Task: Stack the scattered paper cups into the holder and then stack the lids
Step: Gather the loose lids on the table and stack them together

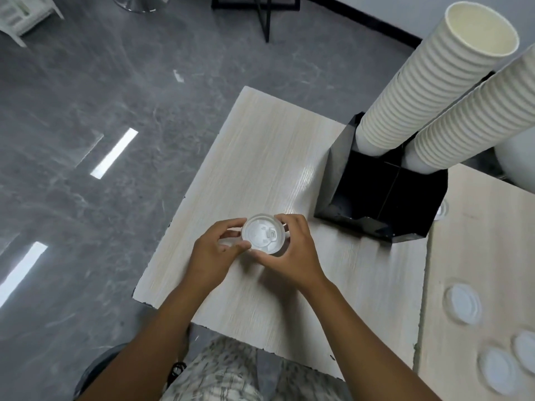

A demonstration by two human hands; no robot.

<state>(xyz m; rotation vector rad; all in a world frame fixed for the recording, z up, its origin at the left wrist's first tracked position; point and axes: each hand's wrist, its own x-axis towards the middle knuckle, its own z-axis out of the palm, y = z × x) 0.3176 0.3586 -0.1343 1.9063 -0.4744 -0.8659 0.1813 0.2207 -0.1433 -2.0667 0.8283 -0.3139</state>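
With two tall paper cup stacks already in the black holder, both hands' fingers pinch the centre lid stack, while loose lids wait lower right.

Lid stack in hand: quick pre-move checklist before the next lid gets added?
1. Lids held by both hands: ok, left hand and right hand pinch the rim.
2. Stack aligned: cannot tell, lower lids hidden.
3. Loose lids within sight: ok, three at right, nearest; another peeks out behind the holder.
4. Cups done: ok as far as visible, two stacks in the holder, no loose cup in view.
5. Table free around the hands: ok.
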